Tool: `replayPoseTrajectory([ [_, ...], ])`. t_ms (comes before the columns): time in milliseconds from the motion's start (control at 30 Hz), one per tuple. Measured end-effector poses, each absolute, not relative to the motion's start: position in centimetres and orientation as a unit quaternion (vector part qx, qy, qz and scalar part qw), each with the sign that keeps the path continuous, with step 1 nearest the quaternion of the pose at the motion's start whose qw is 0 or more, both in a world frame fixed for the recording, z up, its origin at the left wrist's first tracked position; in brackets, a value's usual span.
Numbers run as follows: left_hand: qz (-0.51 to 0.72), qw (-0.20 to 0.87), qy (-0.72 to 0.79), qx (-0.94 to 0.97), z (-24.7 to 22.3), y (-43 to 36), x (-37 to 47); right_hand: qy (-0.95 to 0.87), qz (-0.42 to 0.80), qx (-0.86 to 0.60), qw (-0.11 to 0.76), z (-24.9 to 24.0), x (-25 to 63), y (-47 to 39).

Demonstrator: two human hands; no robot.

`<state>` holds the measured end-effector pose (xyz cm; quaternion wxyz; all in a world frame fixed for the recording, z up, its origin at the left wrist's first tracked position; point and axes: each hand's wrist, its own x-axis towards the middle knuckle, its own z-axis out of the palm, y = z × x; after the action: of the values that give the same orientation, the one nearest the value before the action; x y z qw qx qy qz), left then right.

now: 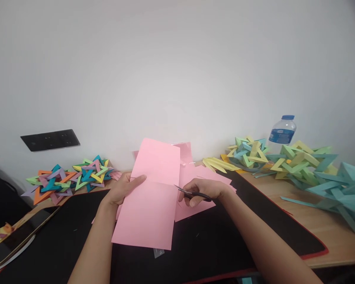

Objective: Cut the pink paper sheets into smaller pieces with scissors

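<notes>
The left hand (pixel 122 190) pinches a creased pink sheet (pixel 150 213) above the black mat (pixel 213 244), and the right hand (pixel 207 188) holds scissors (pixel 199 194) at its edge; gripped from one side only, the sheet could twist, sending the blades off the crease or into the pink papers (pixel 201 209) behind

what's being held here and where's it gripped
The left hand holds a pink sheet by its left edge, thumb on top near mid-length; the right hand holds scissors by the black handles.
</notes>
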<state>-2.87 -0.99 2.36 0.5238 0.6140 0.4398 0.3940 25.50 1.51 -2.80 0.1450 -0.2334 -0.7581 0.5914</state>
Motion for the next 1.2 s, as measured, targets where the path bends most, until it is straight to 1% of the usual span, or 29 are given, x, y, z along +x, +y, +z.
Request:
replayPoseTrajectory([
  [167, 0.384, 0.528, 0.436, 0.619, 2.56, -1.34, -2.78, -0.747, 0.614, -0.2, 0.157, -2.83, 25.81, 1.67],
  [333, 0.371, 0.53, 0.433, 0.628, 2.67, -1.5, -3.01, -0.745, 0.621, -0.201, 0.138, -2.91, 26.04, 1.72],
  [567, 0.358, 0.524, 0.441, 0.634, 2.73, -1.45, -3.34, -0.774, 0.577, -0.229, 0.125, -3.05, 25.87, 1.84],
  [1200, 0.348, 0.533, 0.455, 0.623, 2.63, -1.42, -3.27, -0.786, 0.555, -0.246, 0.118, -2.72, 25.73, 1.73],
])
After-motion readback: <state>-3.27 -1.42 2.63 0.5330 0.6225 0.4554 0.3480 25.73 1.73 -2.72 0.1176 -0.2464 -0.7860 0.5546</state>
